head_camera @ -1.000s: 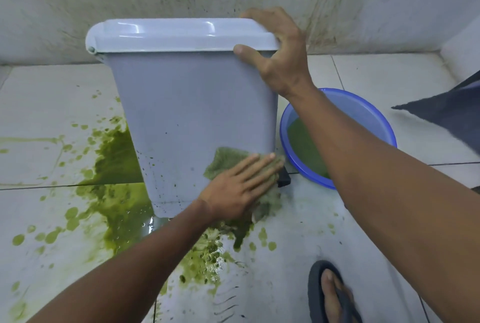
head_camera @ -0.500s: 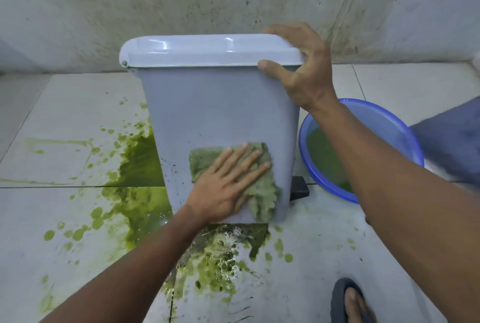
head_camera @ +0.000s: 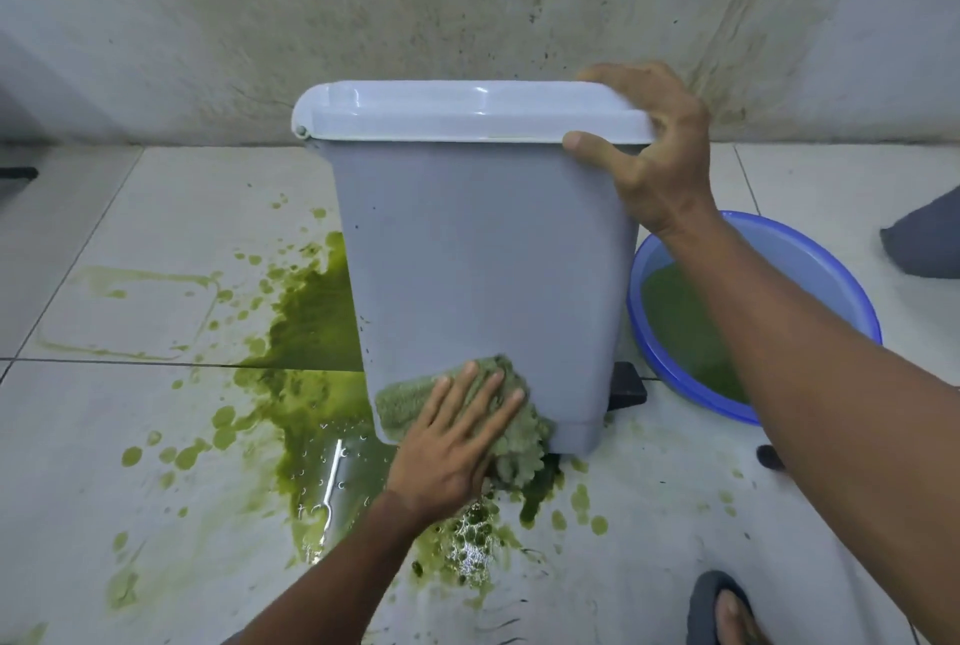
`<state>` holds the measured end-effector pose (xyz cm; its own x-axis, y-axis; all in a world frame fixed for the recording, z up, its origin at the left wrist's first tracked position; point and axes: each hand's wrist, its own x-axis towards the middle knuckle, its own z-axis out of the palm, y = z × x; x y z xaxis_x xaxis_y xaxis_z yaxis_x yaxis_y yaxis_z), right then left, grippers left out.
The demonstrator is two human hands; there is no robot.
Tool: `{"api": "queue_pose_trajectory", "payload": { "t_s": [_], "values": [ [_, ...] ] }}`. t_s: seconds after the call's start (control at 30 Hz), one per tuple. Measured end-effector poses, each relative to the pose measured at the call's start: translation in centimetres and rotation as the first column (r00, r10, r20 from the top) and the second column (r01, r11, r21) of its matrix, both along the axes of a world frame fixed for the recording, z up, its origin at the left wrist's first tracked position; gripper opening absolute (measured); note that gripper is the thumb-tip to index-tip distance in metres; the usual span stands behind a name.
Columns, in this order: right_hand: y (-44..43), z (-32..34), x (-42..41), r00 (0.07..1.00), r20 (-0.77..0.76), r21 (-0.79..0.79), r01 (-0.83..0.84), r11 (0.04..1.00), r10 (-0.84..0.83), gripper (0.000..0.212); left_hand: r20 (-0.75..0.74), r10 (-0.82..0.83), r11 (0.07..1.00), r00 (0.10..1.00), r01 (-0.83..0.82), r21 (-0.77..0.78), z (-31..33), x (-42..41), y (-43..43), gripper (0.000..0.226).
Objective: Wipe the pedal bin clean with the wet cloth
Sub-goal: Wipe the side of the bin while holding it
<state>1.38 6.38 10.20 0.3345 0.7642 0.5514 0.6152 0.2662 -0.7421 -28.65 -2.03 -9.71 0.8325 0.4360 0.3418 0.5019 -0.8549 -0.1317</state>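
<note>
While the pedal bin (head_camera: 483, 249) stands on the tiled floor (head_camera: 130, 208) at the centre of the view, both hands are in contact with it. The bin is grey, and its paler lid (head_camera: 457, 112) is closed. A stained wall (head_camera: 363, 10) runs behind it at 12 o'clock.

The right hand (head_camera: 654, 151) grips the bin at its upper corner, at 2 o'clock from the bin's centre. The fingers curl over the lid edge and the thumb presses against the front wall just below the lid.

The left hand (head_camera: 457, 442) lies flat at the bin's lower edge, at 6 o'clock. Its fingers are straight and spread, and they press the cloth (head_camera: 402, 403) against the front wall. The cloth is green and wet. It shows to either side of the hand and hangs in a bunch below the bin's bottom edge.

Small dark specks dot the front wall near its 9 o'clock edge. The black pedal (head_camera: 628, 387) projects from the base at 4 o'clock.

A pool of green liquid (head_camera: 311, 312) spreads over the floor from 9 o'clock to 6 o'clock of the bin, with scattered drops around it. A blue basin (head_camera: 815, 270) holding green water sits just beside the bin at 3 o'clock. A foot in a dark sandal (head_camera: 722, 613) shows at 5 o'clock of the view.
</note>
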Motion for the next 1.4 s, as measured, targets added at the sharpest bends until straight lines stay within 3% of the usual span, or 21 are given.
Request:
{"api": "queue_pose_trajectory", "payload": {
  "t_s": [0.1,0.23,0.3,0.37,0.43,0.5,0.53,0.6,0.7,0.83,0.93,1.07,1.13,1.3,1.4],
  "values": [
    [0.0,0.1,-0.1,1.000,-0.009,-0.012,-0.003,1.000,0.002,0.045,-0.026,-0.040,0.998,0.999,0.041,0.046,2.2,0.7,2.7,0.072],
    [-0.1,0.2,-0.1,1.000,-0.011,-0.015,0.001,1.000,-0.001,0.046,0.291,0.235,0.972,0.927,-0.229,-0.057,7.8,4.5,5.8,0.061],
    [-0.2,0.3,0.0,1.000,-0.008,-0.012,-0.003,1.000,0.003,0.046,0.327,0.270,0.963,0.906,-0.253,-0.092,7.9,5.5,5.2,0.061],
    [-0.1,0.3,0.0,1.000,-0.007,-0.010,-0.005,1.000,0.005,0.046,0.242,0.158,0.987,0.957,-0.146,-0.066,5.3,4.7,3.3,0.066],
    [-0.2,0.2,0.0,1.000,-0.001,-0.007,-0.004,1.000,0.004,0.045,0.039,-0.030,0.999,0.999,0.030,0.011,1.7,2.2,1.0,0.082],
    [-0.3,0.2,-0.2,1.000,0.000,0.004,-0.007,1.000,0.007,0.044,-0.152,-0.138,0.988,0.979,0.147,0.054,-0.5,0.0,-0.2,0.100],
    [-0.3,0.2,-0.3,1.000,-0.004,0.009,-0.010,1.000,0.010,0.044,-0.171,-0.147,0.986,0.974,0.159,0.058,-0.6,-0.4,0.0,0.103],
    [-0.2,0.2,-0.3,1.000,-0.013,0.016,-0.015,1.000,0.015,0.043,-0.108,-0.130,0.990,0.986,0.135,0.044,1.0,0.0,1.6,0.092],
    [0.0,0.2,-0.2,1.000,-0.002,0.018,-0.021,1.000,0.021,0.043,0.139,0.040,0.999,0.990,-0.044,0.026,6.7,2.1,6.3,0.069],
    [-0.1,0.0,-0.1,0.999,0.030,0.032,-0.035,0.999,0.034,0.041,0.448,0.287,0.956,0.847,-0.285,-0.074,12.9,4.7,10.9,0.063],
    [-0.2,0.1,-0.1,0.998,0.047,0.054,-0.042,0.998,0.040,0.041,0.455,0.343,0.938,0.822,-0.322,-0.126,11.7,4.8,9.3,0.062],
    [-0.5,0.1,-0.2,0.998,0.059,0.059,-0.039,0.997,0.035,0.041,0.351,0.319,0.947,0.880,-0.290,-0.135,7.0,2.5,5.5,0.061],
    [-0.7,0.3,-0.4,0.998,0.049,0.063,-0.043,0.997,0.039,0.038,0.368,0.319,0.948,0.873,-0.289,-0.135,7.0,2.3,5.9,0.060],
    [-0.6,0.5,-0.4,0.998,0.037,0.046,-0.060,0.997,0.058,0.038,0.574,0.423,0.905,0.701,-0.356,-0.233,12.8,4.7,11.1,0.064],
    [-0.7,0.3,-0.3,0.998,0.040,0.036,-0.047,0.998,0.045,0.041,0.593,0.453,0.891,0.666,-0.362,-0.274,13.2,5.1,10.9,0.065]
  ]
}}
